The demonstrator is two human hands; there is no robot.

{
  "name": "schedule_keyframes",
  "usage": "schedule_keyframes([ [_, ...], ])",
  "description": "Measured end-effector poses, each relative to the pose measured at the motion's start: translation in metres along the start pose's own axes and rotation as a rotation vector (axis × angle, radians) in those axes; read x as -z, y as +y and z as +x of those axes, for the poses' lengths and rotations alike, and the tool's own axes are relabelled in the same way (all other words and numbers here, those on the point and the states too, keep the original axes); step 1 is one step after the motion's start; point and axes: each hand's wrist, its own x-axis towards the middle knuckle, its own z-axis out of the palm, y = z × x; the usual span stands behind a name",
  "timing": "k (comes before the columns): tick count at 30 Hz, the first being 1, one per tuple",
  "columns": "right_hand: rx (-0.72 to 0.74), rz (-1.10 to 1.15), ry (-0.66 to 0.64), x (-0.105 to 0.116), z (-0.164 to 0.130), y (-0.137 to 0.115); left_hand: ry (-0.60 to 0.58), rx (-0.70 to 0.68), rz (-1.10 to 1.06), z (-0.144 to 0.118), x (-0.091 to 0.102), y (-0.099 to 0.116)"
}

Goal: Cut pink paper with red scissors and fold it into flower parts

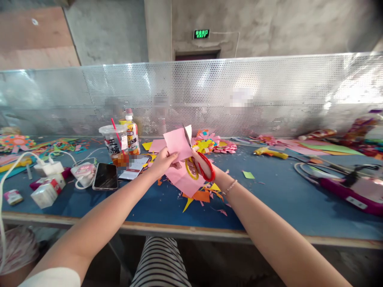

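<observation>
My left hand [164, 161] pinches a pink sheet of paper [177, 144] and holds it up above the blue table [269, 195]. My right hand [201, 163] grips scissors with red and yellow handles [200, 165]; their blades point up into the sheet's right edge. A second pink piece [183, 180] hangs or lies just below the hands. Orange, yellow and pink offcuts [201, 196] lie scattered under them on the table.
At the left stand a plastic cup with a straw [115, 144], a bottle [131, 135], two phones [105, 176], chargers and small boxes [48, 191]. Paper flowers [209, 143] lie behind the hands. A yellow glue gun [271, 152] and a purple tool [350, 189] are at the right. A perforated metal screen [269, 95] backs the table.
</observation>
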Motion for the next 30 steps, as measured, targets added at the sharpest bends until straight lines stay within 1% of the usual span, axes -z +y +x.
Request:
schedule_keyframes([
  [8, 0.020, 0.052, 0.042, 0.000, 0.003, 0.002, -0.033, 0.009, 0.019, -0.002, -0.001, 0.000],
  [12, 0.008, -0.012, 0.074, -0.004, -0.001, -0.002, -0.050, 0.004, 0.009, -0.002, 0.000, -0.001],
  [17, 0.030, -0.078, 0.096, -0.008, -0.006, -0.003, -0.068, 0.006, 0.013, -0.002, -0.001, 0.001],
  [24, -0.017, 0.087, 0.066, -0.005, -0.003, -0.005, -0.080, 0.029, 0.020, -0.002, 0.000, -0.002],
  [28, 0.002, 0.095, 0.079, -0.005, -0.002, -0.009, -0.139, 0.054, 0.055, -0.003, -0.002, -0.003],
  [30, 0.025, 0.081, 0.103, -0.005, -0.003, -0.010, -0.148, 0.064, 0.065, -0.004, -0.002, -0.002],
])
